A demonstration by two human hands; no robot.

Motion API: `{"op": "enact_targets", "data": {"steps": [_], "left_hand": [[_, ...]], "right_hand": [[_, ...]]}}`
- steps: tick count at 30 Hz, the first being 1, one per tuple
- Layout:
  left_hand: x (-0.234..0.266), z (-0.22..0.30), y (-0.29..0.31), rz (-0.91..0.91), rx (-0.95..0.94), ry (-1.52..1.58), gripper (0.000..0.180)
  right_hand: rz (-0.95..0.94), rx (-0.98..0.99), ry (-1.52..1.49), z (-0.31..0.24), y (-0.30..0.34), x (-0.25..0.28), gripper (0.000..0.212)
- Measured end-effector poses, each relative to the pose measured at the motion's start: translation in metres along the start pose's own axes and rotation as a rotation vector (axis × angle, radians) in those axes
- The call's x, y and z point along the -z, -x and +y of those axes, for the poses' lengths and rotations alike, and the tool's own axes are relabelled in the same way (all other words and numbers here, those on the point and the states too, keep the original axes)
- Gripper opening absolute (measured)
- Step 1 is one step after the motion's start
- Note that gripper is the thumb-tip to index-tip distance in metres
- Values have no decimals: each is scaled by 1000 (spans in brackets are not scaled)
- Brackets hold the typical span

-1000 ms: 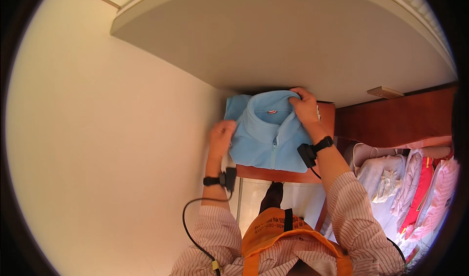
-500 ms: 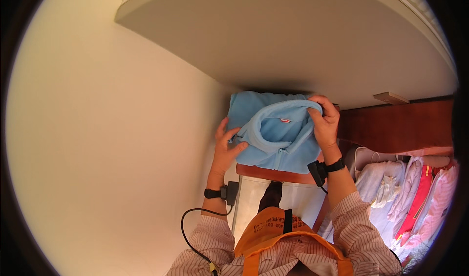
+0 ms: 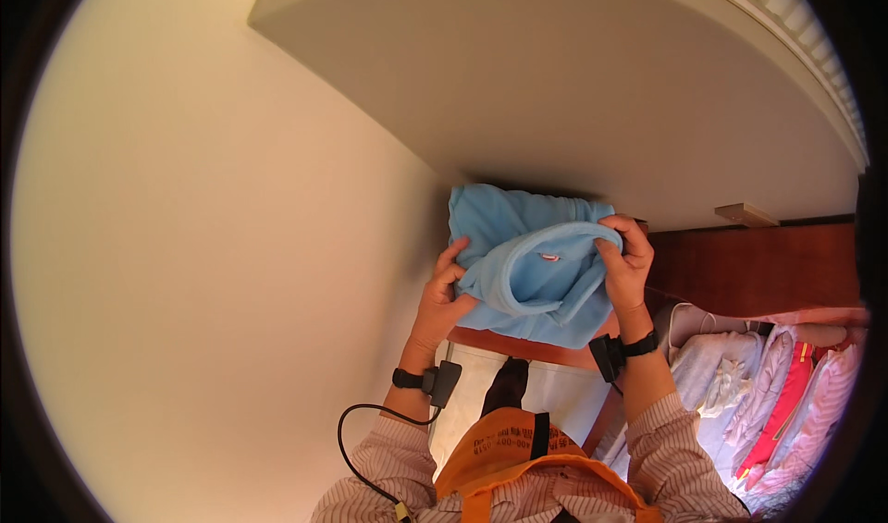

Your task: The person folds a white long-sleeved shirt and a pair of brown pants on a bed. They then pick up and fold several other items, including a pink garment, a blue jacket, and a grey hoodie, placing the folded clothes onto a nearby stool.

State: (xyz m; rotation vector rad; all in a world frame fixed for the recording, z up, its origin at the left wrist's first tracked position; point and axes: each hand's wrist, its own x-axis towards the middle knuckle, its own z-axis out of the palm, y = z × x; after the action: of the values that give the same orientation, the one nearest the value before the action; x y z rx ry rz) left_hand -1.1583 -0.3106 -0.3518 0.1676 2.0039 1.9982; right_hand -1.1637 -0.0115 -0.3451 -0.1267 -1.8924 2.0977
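Note:
A light blue fleece jacket (image 3: 527, 210), folded with its round collar facing up, lies on a reddish-brown wooden surface (image 3: 513, 345). A small white and red label shows inside the collar. My left hand (image 3: 442, 294) grips the collar's left side between thumb and fingers. At the collar's right side, my right hand (image 3: 627, 262) pinches the fabric, its thumb inside the rim. Folds of the jacket partly cover the fingertips of both hands.
A cream wall (image 3: 203, 273) rises on the left, and a large beige panel (image 3: 555, 88) stands beyond the jacket. To the right, several garments (image 3: 731, 384) hang below a dark red wooden board (image 3: 749, 266). Black wrist devices with a cable sit on both my wrists.
The collar now sits tilted, with its front zip turned out of sight. In the picture, both hands and the jacket appear slightly lower and further right; both hands keep hold of the collar.

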Motion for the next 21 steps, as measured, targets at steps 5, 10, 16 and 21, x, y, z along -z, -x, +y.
{"op": "enact_targets", "data": {"steps": [5, 10, 16, 21], "left_hand": [[1, 16, 2, -168, 89, 109, 16], [9, -4, 8, 171, 438, 603, 16], [9, -19, -4, 454, 197, 446, 17], [8, -14, 0, 553, 95, 172, 17]], "right_hand": [[57, -48, -9, 7, 1, -6, 17], [73, -57, 43, 21, 1, -18, 19], [-25, -44, 203, -2, -11, -42, 44], [-144, 185, 490, -32, 24, -10, 80]]}}
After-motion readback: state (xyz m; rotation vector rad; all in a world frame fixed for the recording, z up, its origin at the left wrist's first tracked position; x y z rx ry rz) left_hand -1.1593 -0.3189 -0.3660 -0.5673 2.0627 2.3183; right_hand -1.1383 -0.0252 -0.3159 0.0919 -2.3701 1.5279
